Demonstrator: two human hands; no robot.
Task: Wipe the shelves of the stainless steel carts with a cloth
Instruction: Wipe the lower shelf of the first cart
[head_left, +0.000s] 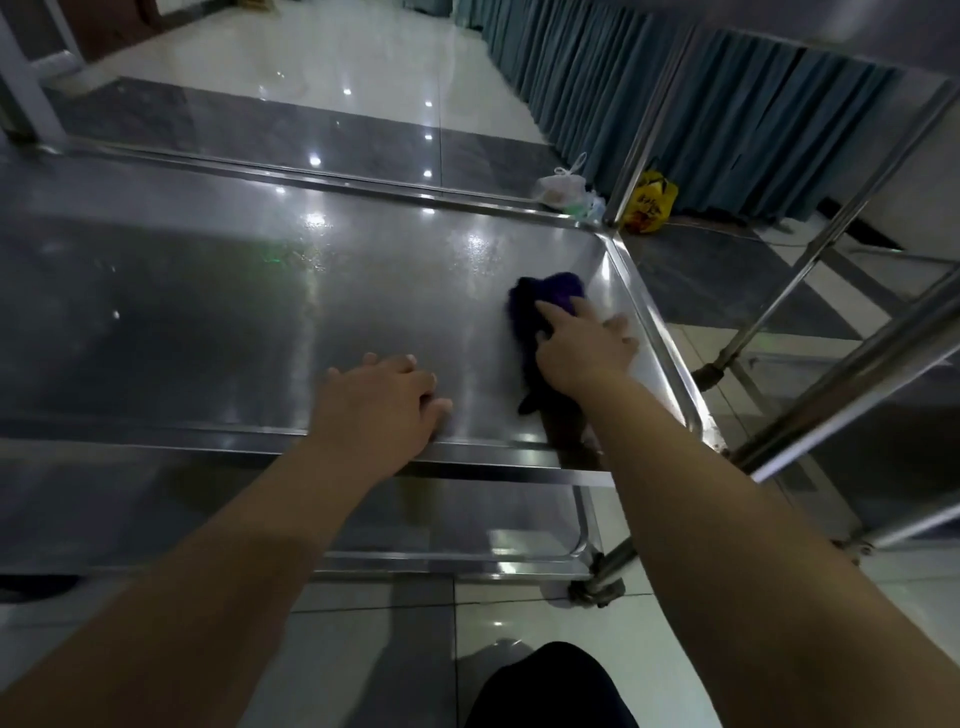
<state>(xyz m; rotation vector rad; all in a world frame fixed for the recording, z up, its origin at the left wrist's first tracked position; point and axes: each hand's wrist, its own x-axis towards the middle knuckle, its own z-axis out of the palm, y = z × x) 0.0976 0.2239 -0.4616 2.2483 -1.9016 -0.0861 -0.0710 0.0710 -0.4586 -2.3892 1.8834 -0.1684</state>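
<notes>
A stainless steel cart shelf (218, 312) fills the middle of the head view, its surface streaked and shiny. A dark purple cloth (540, 301) lies near the shelf's right rim. My right hand (582, 348) presses flat on the cloth, fingers spread over it. Resting palm down on the shelf by its near rim, my left hand (379, 400) holds nothing. A lower shelf (467, 530) of the same cart shows beneath the near rim.
A second steel cart (852, 374) stands close on the right, its posts slanting across. Behind the shelf, a white plastic bag (561, 187) and a yellow bag (649, 202) lie on the tiled floor by a blue-grey curtain (701, 98).
</notes>
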